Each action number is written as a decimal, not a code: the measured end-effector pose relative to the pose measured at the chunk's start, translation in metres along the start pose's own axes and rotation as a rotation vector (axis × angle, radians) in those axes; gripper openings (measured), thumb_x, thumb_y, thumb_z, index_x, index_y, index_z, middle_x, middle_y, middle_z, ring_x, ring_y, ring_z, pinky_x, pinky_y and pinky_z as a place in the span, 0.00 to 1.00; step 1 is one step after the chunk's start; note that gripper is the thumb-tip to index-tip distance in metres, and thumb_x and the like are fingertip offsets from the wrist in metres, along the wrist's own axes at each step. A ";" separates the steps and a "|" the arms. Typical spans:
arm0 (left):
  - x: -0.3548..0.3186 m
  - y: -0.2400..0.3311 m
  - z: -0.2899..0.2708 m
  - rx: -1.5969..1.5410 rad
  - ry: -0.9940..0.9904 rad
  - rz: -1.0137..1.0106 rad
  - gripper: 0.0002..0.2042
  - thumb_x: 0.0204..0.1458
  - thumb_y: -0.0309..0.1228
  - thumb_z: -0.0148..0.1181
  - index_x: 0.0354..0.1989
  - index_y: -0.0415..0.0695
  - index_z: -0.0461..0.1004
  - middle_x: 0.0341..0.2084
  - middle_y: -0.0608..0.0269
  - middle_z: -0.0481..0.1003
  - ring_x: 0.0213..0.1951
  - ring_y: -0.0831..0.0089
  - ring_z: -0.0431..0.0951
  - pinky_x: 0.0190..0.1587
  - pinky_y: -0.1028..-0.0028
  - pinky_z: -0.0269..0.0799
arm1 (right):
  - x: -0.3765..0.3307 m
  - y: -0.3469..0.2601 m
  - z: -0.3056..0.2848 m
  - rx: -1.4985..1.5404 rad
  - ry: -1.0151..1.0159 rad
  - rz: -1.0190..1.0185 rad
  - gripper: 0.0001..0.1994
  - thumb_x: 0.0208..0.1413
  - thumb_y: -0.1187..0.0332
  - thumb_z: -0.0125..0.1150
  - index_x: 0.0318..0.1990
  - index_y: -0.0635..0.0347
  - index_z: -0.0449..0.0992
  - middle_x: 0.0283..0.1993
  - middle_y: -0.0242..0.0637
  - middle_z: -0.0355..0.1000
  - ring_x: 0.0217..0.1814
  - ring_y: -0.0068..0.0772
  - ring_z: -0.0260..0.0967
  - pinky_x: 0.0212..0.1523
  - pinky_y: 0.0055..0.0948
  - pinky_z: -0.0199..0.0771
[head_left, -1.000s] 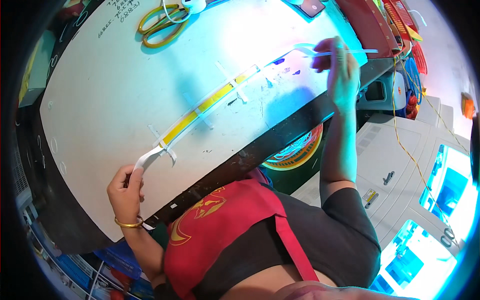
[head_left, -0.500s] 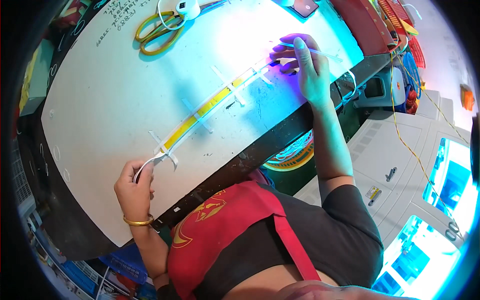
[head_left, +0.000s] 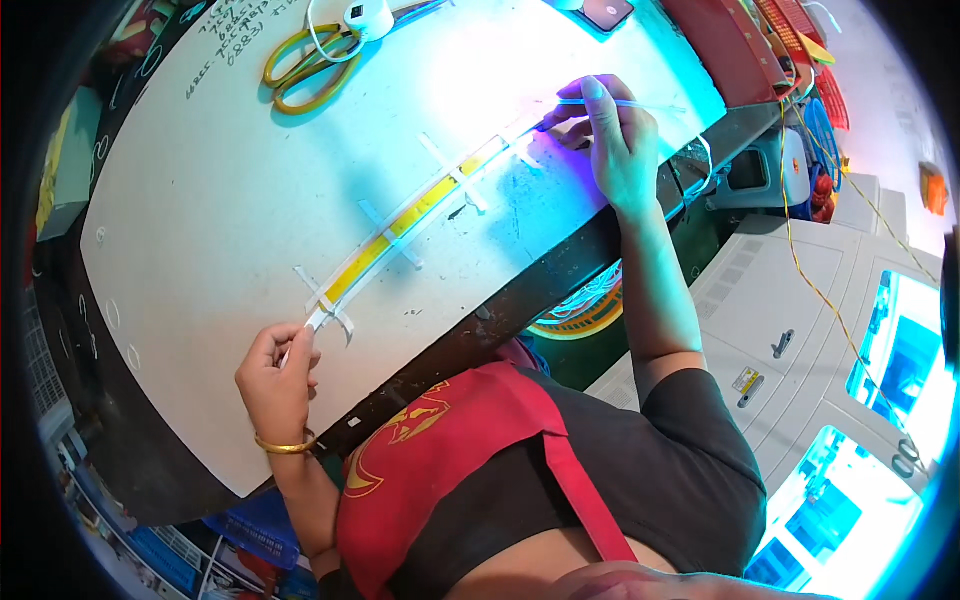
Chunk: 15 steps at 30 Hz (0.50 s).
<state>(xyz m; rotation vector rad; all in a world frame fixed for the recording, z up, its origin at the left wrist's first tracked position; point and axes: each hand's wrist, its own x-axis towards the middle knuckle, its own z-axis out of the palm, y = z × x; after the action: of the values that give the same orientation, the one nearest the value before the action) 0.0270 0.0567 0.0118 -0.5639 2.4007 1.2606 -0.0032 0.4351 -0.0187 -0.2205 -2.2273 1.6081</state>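
Right hand (head_left: 612,140) had dropped from raised to table (head_left: 200,220), fingers pinching thin white strip at far end of yellow strip (head_left: 400,225). Left hand (head_left: 275,375) pinched near end, closed. White tape crosses (head_left: 385,230) pinned strip diagonally mid-table. Yellow scissors (head_left: 300,70) lay far left; handwritten marks at table edge.

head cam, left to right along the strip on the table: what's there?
left hand pinching the strip's end → yellow strip under white tape crosspieces → right hand at the strip's far end. Yellow scissors lie farther back on the white table.
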 end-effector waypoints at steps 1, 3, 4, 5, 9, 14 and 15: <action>-0.001 0.003 0.003 -0.001 0.001 0.022 0.06 0.55 0.28 0.62 0.34 0.39 0.77 0.20 0.67 0.76 0.17 0.86 0.69 0.16 0.84 0.62 | 0.000 0.001 0.000 -0.014 0.010 0.009 0.19 0.69 0.59 0.48 0.39 0.68 0.76 0.30 0.36 0.79 0.30 0.25 0.77 0.31 0.23 0.75; -0.001 0.003 0.003 -0.004 0.001 0.043 0.06 0.55 0.28 0.62 0.33 0.38 0.77 0.20 0.67 0.76 0.17 0.86 0.69 0.16 0.84 0.62 | -0.002 0.000 0.002 -0.043 -0.018 -0.003 0.17 0.69 0.60 0.49 0.40 0.68 0.76 0.29 0.36 0.78 0.30 0.25 0.77 0.31 0.23 0.75; 0.000 0.002 0.002 -0.011 -0.016 0.042 0.06 0.55 0.28 0.62 0.33 0.38 0.77 0.20 0.66 0.76 0.16 0.86 0.70 0.16 0.83 0.63 | -0.004 -0.001 0.003 -0.073 -0.044 -0.016 0.16 0.69 0.61 0.49 0.40 0.67 0.75 0.27 0.35 0.78 0.29 0.25 0.77 0.31 0.23 0.75; 0.001 0.001 0.001 -0.018 -0.033 0.040 0.06 0.55 0.28 0.62 0.33 0.38 0.77 0.20 0.66 0.76 0.16 0.86 0.70 0.16 0.83 0.63 | -0.004 -0.003 0.002 -0.074 -0.045 -0.015 0.16 0.69 0.61 0.49 0.40 0.67 0.75 0.27 0.35 0.78 0.29 0.25 0.77 0.31 0.23 0.75; 0.000 0.002 0.002 0.000 -0.013 0.046 0.05 0.55 0.28 0.62 0.34 0.38 0.77 0.20 0.66 0.76 0.16 0.86 0.69 0.16 0.83 0.63 | -0.004 -0.008 0.001 -0.156 -0.138 -0.066 0.17 0.69 0.62 0.49 0.40 0.70 0.75 0.34 0.38 0.76 0.35 0.29 0.78 0.32 0.25 0.76; 0.000 -0.002 0.009 0.017 0.042 0.091 0.04 0.57 0.28 0.60 0.35 0.40 0.76 0.19 0.69 0.73 0.15 0.88 0.66 0.15 0.85 0.59 | 0.005 -0.001 -0.019 0.161 0.159 -0.098 0.18 0.71 0.59 0.45 0.41 0.68 0.74 0.35 0.39 0.76 0.36 0.31 0.80 0.31 0.25 0.76; 0.000 -0.002 0.012 0.017 0.041 0.092 0.04 0.57 0.28 0.60 0.35 0.40 0.76 0.19 0.69 0.73 0.15 0.88 0.66 0.15 0.85 0.59 | 0.006 -0.003 -0.024 0.181 0.210 -0.074 0.18 0.71 0.59 0.45 0.40 0.68 0.74 0.34 0.39 0.76 0.35 0.32 0.80 0.32 0.25 0.77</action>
<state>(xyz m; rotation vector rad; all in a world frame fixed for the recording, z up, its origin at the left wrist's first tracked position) 0.0293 0.0658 0.0041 -0.4835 2.4951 1.2763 0.0013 0.4572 -0.0076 -0.2417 -1.9004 1.6534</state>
